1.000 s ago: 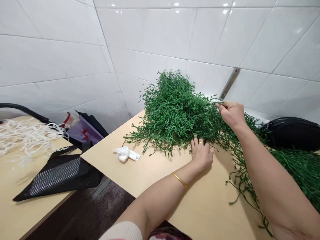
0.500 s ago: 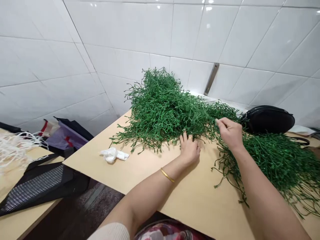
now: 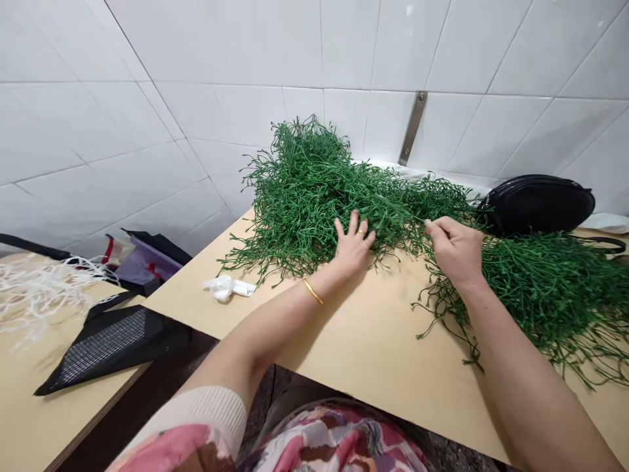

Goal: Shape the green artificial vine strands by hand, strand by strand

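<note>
A large heap of green stringy strands (image 3: pixel 304 190) lies on the light wooden table (image 3: pixel 344 328) against the tiled wall. My left hand (image 3: pixel 352 249) rests at the heap's front edge, fingers spread and touching the strands. To its right, my right hand (image 3: pixel 455 252) is closed in a pinch on green strands that run left into the heap. A second pile of green strands (image 3: pixel 550 288) lies beyond my right forearm, on the table's right side.
A crumpled white tissue (image 3: pixel 228 287) lies near the table's left edge. A black bag (image 3: pixel 538 203) stands by the wall at the right. Another table at the left holds white strands (image 3: pixel 44 288) and a black mesh item (image 3: pixel 108 344). A metal bracket (image 3: pixel 413 128) is on the wall.
My left hand has moved left and slightly up, and its fingers have spread out over the heap's edge. My right hand stays pinched in nearly the same place. The view has shifted a little.
</note>
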The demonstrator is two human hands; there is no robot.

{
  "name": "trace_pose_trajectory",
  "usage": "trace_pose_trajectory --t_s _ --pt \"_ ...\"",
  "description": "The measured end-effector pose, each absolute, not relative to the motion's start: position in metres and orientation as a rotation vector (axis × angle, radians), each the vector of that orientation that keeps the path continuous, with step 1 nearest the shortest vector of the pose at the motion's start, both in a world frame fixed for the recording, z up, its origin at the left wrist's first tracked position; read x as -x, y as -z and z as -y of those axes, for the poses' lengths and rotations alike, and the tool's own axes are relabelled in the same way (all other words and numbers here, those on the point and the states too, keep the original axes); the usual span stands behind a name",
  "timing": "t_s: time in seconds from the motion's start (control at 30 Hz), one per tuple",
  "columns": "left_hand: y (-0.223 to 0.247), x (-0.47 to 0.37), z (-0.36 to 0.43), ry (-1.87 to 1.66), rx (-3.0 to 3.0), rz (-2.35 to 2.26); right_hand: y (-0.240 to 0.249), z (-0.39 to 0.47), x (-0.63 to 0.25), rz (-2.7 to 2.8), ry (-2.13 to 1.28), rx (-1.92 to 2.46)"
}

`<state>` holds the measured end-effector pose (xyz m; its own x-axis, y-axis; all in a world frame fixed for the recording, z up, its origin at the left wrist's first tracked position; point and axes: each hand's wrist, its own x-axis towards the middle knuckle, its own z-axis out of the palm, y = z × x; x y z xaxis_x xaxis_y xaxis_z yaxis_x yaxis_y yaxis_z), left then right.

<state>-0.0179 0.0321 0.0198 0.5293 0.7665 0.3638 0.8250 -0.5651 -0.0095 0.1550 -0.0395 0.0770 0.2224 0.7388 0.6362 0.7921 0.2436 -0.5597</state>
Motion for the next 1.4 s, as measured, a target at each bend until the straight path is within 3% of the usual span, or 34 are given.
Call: trace_pose_trajectory --t_s 0.2,0.43,0.73,0.83,0.97,1.17,1.4 --pt "-0.022 0.041 -0.092 0.463 2.547 1.430 -0.079 0.090 -0.165 1.473 0.313 1.488" --pt "-0.023 0.036 -0.130 0.445 2.591 1.405 -0.029 0.113 -0.148 2.112 0.231 1.725" --pt "-0.015 0.044 -0.082 0.338 2.661 1.198 -0.036 0.102 -0.132 2.311 0.323 2.040" --pt "-0.017 0.050 -0.066 0.297 2.652 1.173 -0.053 0.118 -0.125 2.448 0.109 2.025" --pt "-0.026 0.057 -0.032 0.182 2.626 1.145 -0.076 0.131 -0.121 2.368 -0.198 1.610" --pt "-0.055 0.062 0.016 0.019 2.722 0.793 -0.067 0.073 -0.144 1.931 0.150 1.643" --pt "-0.094 0.034 -0.018 0.382 2.581 0.664 -0.036 0.013 -0.146 2.173 0.184 1.870"
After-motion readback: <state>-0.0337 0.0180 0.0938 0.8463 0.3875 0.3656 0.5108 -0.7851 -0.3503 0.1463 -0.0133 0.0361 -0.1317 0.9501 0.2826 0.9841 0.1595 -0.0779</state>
